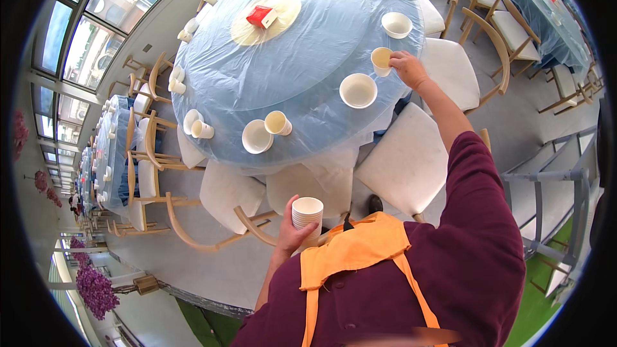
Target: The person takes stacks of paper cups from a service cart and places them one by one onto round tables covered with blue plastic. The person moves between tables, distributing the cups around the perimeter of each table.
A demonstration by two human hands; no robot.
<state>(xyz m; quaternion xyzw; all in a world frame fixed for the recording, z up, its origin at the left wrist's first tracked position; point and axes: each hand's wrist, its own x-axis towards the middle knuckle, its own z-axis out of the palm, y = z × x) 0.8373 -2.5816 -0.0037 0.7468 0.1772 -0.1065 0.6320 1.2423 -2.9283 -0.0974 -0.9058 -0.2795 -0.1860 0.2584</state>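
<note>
My left hand [295,231] is wrapped around a stack of paper cups [307,213], held close to my orange apron. Out over the right side of the round table, my right hand [409,68] grips the rim of a single paper cup [381,63]; whether its base touches the table I cannot tell. A white bowl [358,91] sits just nearer to me than that cup, and another bowl [396,25] stands beyond it. Toward the front edge, a paper cup [278,123] is beside a white bowl [257,137].
Thin plastic film over blue covers the round table [299,77], with a red box [261,16] at its centre. More bowls and cups [202,129] line the left rim. Wooden chairs with pale seats [405,164] crowd the near edge. A grey metal frame [554,173] stands at right.
</note>
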